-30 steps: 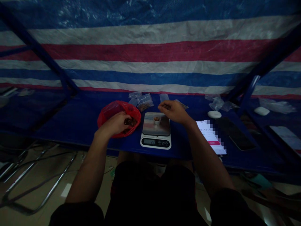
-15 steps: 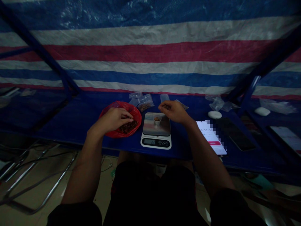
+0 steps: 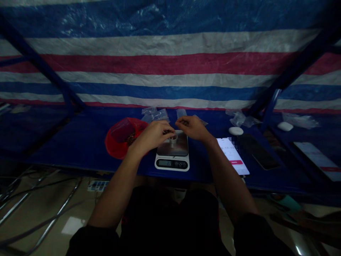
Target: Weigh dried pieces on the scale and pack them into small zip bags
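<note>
My left hand [image 3: 159, 131] is above the scale with its fingertips pinched at the rim of a small white cup [image 3: 173, 140]. Small dark brown pieces seem to show between those fingers. The cup stands on the metal plate of a white kitchen scale [image 3: 172, 164], whose display is lit. Just right of the cup, my right hand [image 3: 194, 128] hovers with curled fingers; whatever they hold is hidden. Left of the scale, a red plastic bag [image 3: 115, 144] lies open, with brown pieces [image 3: 131, 138] inside, partly covered by my left forearm.
Clear plastic bags [image 3: 161, 115] lie behind the scale. On the right are a lit phone [image 3: 232, 156], a dark phone [image 3: 259, 153], a white oval case [image 3: 236, 131] and more clear bags [image 3: 239, 118]. A striped tarp [image 3: 170, 64] hangs behind the blue table [image 3: 80, 142].
My left hand has moved right, from inside the red bag to the cup on the scale. My right hand stays beside the cup. The whole view has shifted slightly.
</note>
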The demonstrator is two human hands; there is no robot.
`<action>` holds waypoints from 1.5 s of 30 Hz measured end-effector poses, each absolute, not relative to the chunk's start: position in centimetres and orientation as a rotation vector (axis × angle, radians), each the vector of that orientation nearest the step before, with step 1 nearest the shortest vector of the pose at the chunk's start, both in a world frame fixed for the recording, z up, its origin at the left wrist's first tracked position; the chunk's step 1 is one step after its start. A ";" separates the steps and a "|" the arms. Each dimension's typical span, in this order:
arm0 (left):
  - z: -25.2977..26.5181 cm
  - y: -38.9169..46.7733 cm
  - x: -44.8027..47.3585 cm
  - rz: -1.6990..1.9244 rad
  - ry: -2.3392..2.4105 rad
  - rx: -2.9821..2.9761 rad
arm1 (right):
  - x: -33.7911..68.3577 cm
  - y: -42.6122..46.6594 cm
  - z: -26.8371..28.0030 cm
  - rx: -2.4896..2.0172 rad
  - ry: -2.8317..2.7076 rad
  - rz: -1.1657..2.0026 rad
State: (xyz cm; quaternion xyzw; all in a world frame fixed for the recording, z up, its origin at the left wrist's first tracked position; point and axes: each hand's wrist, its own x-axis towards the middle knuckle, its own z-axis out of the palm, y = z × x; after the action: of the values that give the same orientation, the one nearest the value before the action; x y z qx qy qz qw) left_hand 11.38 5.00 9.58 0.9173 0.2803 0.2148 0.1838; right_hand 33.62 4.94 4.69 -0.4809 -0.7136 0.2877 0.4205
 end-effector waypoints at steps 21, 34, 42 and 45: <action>9.4 4.9 10.0 0.558 0.886 2.365 | 33.7 5.0 4.5 -1.240 -1.803 0.688; 8.0 5.6 9.2 0.532 1.030 2.510 | 33.8 4.9 4.8 -1.300 -1.820 0.601; 8.6 6.1 10.8 0.646 0.928 2.564 | 33.8 5.0 4.7 -1.313 -1.833 0.578; 8.2 8.7 11.9 0.506 1.108 2.652 | 34.0 5.1 4.6 -1.333 -1.818 0.559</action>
State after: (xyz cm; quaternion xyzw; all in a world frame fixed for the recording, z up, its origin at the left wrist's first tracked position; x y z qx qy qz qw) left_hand 11.87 8.72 8.15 0.9031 0.3772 0.1722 0.1113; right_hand 33.98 5.10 4.63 -0.5266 -0.7180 0.2207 0.3981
